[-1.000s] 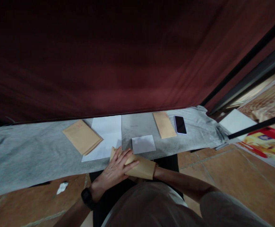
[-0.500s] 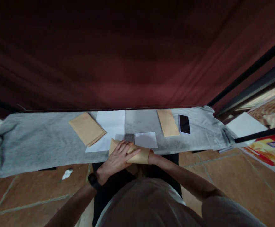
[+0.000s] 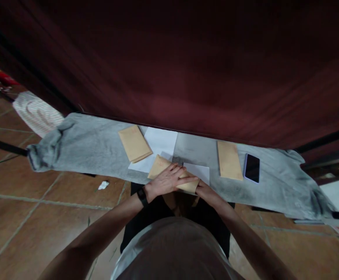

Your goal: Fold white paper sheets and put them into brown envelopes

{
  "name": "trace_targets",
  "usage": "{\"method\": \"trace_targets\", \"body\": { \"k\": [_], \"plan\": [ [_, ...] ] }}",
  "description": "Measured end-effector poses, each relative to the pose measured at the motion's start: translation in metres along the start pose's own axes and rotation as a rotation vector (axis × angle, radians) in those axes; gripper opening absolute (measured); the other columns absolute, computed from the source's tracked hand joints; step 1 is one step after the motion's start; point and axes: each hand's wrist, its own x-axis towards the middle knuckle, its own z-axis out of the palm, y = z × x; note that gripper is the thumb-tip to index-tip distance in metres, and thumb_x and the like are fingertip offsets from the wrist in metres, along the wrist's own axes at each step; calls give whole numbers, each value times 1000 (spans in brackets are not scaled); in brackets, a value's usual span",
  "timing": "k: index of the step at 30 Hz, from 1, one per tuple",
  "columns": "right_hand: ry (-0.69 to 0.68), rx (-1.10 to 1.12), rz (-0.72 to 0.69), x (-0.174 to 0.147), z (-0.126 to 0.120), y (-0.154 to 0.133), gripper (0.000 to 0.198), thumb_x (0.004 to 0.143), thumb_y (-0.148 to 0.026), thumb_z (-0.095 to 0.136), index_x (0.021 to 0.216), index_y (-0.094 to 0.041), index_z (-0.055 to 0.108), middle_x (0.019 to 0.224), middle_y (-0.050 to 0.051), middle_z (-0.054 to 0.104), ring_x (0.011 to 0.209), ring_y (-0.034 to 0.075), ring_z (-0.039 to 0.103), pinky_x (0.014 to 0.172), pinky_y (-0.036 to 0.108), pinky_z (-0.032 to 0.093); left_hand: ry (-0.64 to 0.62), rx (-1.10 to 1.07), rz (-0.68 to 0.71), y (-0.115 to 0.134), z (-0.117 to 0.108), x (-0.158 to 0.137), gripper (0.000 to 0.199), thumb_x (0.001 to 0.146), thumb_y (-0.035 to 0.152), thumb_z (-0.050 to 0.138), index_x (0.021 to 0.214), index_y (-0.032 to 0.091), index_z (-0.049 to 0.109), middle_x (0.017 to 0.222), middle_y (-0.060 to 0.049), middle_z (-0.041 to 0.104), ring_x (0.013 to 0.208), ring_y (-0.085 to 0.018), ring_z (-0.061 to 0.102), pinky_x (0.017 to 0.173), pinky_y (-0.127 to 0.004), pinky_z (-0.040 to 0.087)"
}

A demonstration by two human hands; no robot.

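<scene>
A brown paper envelope (image 3: pixel 159 165) lies at the table's front edge, close to my body. My left hand (image 3: pixel 168 181), with a black band on its wrist, rests across the envelope and holds it, fingers over its top. The envelope's right end bulges open around my right hand (image 3: pixel 202 189); most of that hand is inside it, so its fingers are hidden. Beneath and behind the envelope are a large white sheet (image 3: pixel 162 140) and a smaller white paper (image 3: pixel 200 171).
More brown envelopes (image 3: pixel 134 143) overlap the white sheet at the left. To the right lie another brown envelope (image 3: pixel 230 160) and a phone (image 3: pixel 252 168). A grey cloth (image 3: pixel 90 146) covers the narrow table. A dark red curtain (image 3: pixel 175 77) hangs behind it.
The head view has turned, so the table now looks tilted and shifted right. The right end of the envelope has slid back from my right forearm toward the wrist.
</scene>
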Motion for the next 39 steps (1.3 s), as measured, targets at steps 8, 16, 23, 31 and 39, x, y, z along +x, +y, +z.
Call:
{"method": "trace_targets", "body": {
  "k": [8, 16, 23, 31, 39],
  "plan": [
    [104, 273, 132, 0, -23, 0, 32, 81, -43, 69, 106, -24, 75, 108, 5, 75, 105, 26, 65, 95, 40, 51, 15, 31, -64, -9, 3, 4, 96, 86, 26, 71, 162, 36, 14, 140, -11, 54, 128, -29, 49, 114, -46, 30],
    [194, 444, 140, 5, -18, 11, 49, 85, -59, 67, 121, -25, 70, 126, 8, 71, 108, 27, 69, 97, 44, 53, -7, -12, -154, -21, 13, 0, 102, 81, 34, 77, 162, 32, 15, 146, -13, 49, 136, -31, 44, 117, -47, 26],
    [142, -162, -119, 9, -8, 21, 33, 96, -37, 55, 123, -24, 69, 125, 7, 72, 120, 22, 64, 110, 41, 47, -29, -124, -244, -69, 21, -14, 109, 79, 36, 78, 163, 27, 10, 144, -14, 51, 136, -32, 45, 119, -53, 21],
    [273, -782, -234, 12, -21, 62, 46, 101, -23, 44, 145, -18, 54, 147, 13, 57, 141, 24, 47, 118, 48, 39, -131, -184, -316, -108, 52, -22, 110, 75, 33, 77, 163, 28, 10, 150, -14, 47, 141, -34, 40, 120, -55, 21],
    [310, -1097, -186, 14, -15, 87, 49, 103, -30, 47, 150, -15, 48, 159, 14, 42, 149, 29, 34, 123, 52, 25, -116, -213, -335, -109, 62, -23, 114, 73, 37, 79, 163, 28, 9, 155, -14, 42, 144, -34, 38, 122, -55, 19]
  ]
}}
